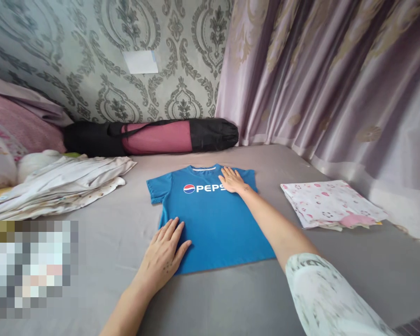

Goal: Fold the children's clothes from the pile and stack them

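A blue T-shirt (pixel 213 228) with a PEPSI print lies spread face up on the grey sheet, its collar pointing away from me. My left hand (pixel 166 252) rests at the shirt's lower left edge, fingers apart and partly on the fabric. Up near the collar on the right, my right hand (pixel 231 179) lies flat on the shirt and covers the last part of the print. Neither hand grips anything. My right forearm passes over the shirt's right side and hides part of it.
A folded white cloth with pink prints (pixel 332 203) lies to the right. Crumpled light clothes (pixel 63 184) are heaped on the left. A black and pink roll bag (pixel 154 136) lies along the wall, beside long curtains (pixel 287 70). The lower left corner is pixelated.
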Demonstrator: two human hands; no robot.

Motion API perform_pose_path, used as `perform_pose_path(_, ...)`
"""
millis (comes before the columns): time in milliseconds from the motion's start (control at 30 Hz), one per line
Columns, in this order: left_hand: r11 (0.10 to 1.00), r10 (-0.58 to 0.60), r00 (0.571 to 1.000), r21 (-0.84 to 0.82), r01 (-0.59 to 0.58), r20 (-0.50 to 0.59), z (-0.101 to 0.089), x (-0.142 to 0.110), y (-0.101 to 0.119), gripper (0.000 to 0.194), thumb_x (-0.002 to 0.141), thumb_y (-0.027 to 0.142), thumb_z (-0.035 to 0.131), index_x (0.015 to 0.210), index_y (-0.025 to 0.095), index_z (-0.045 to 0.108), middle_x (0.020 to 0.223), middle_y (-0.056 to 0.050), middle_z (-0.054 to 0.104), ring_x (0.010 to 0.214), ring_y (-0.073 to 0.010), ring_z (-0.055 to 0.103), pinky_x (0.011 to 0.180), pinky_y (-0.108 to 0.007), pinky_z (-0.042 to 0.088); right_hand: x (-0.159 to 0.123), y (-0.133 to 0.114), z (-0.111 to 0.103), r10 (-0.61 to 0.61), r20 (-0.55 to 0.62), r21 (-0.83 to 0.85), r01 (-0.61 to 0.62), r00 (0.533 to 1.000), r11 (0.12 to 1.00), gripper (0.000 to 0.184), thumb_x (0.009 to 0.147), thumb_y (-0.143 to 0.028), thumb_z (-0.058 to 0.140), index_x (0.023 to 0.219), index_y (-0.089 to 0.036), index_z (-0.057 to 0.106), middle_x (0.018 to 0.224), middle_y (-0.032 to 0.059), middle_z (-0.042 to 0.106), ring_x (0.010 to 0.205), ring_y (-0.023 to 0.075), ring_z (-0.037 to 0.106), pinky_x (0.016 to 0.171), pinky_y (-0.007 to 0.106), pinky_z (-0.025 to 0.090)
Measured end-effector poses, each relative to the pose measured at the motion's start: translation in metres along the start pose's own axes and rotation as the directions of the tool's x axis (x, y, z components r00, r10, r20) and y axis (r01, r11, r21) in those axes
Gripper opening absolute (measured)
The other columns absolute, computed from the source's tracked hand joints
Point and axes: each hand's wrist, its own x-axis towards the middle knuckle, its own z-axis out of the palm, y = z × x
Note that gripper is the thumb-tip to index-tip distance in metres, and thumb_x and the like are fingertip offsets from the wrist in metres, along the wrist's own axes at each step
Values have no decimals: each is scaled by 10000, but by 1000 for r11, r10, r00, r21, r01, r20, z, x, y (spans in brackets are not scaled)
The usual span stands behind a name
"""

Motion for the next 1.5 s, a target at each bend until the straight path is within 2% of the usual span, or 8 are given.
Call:
perform_pose_path(267, 1000, -6, 1000, -20, 6, 6, -4, 0, 2, 602, 973, 532, 328, 1377, 121, 501, 1454, -158, 470, 1361, -282, 423, 1107, -463, 390, -3, 10, -7, -3, 7, 123, 2, 1000, 992, 687, 976, -472, 34, 1550, -115, 153, 1617, 62, 101, 1484, 189, 59, 1196, 429, 60)
perform_pose_path(633, 986, -145, 989, 83, 142, 41, 0, -1, 1, 621, 972, 535, 280, 1427, 143, 439, 1502, -165, 400, 1415, -312, 325, 1120, -539, 315, -24, 38, 13, 47, -54, 24, -46, 997, 999, 707, 966, -485, 94, 1539, -81, 189, 1614, 90, 109, 1483, 221, 77, 1197, 437, 56)
perform_pose_path(767, 987, -144, 987, 80, 139, 70, 0, -1, 0, 616, 972, 524, 285, 1436, 143, 422, 1512, -169, 382, 1422, -306, 312, 1124, -537, 303, -26, 38, 3, 41, -44, 102, -36, 998, 994, 682, 976, -466, 102, 1542, -95, 180, 1616, 75, 116, 1483, 199, 77, 1199, 421, 56)
perform_pose_path(933, 986, -148, 988, 90, 144, 37, -9, 2, 1, 598, 979, 508, 273, 1409, 131, 449, 1492, -172, 414, 1417, -297, 326, 1138, -535, 274, -82, 18, -4, -91, -93, 129, 102, 992, 986, 673, 985, -452, 127, 1542, -76, 171, 1613, 93, 114, 1486, 206, 54, 1200, 437, 30)
perform_pose_path(1033, 989, -117, 993, 94, 114, 19, -10, 3, 4, 590, 983, 493, 266, 1411, 132, 454, 1496, -163, 411, 1421, -291, 318, 1148, -523, 261, -137, 2, 8, -268, -79, 97, 275, 960, 957, 679, 987, -500, 144, 1544, -115, 198, 1607, 86, 157, 1484, 209, 73, 1204, 418, 43)
perform_pose_path(1133, 989, -118, 991, 100, 112, 57, -6, 1, 4, 560, 983, 484, 276, 1426, 191, 454, 1509, -135, 400, 1426, -304, 303, 1126, -545, 282, -177, -4, 21, -325, -58, 87, 329, 944, 940, 683, 985, -523, 172, 1539, -128, 224, 1599, 97, 176, 1480, 221, 97, 1205, 437, 78)
perform_pose_path(1367, 986, -133, 982, 121, 117, 133, 4, -1, 1, 630, 966, 561, 272, 1496, 227, 339, 1555, -159, 300, 1449, -341, 226, 1099, -588, 272, -191, 2, 23, -295, -53, 80, 299, 954, 951, 655, 997, -479, 173, 1528, -104, 250, 1598, 105, 168, 1481, 212, 96, 1207, 437, 72)
perform_pose_path(1500, 979, -173, 953, 148, 139, 250, -7, 5, 4, 684, 946, 593, 274, 1508, 205, 310, 1561, -181, 272, 1445, -364, 225, 1085, -605, 263, -189, 5, 27, -293, -91, 149, 304, 952, 941, 628, 991, -463, 249, 1519, -124, 284, 1597, 105, 187, 1478, 215, 120, 1206, 434, 82)
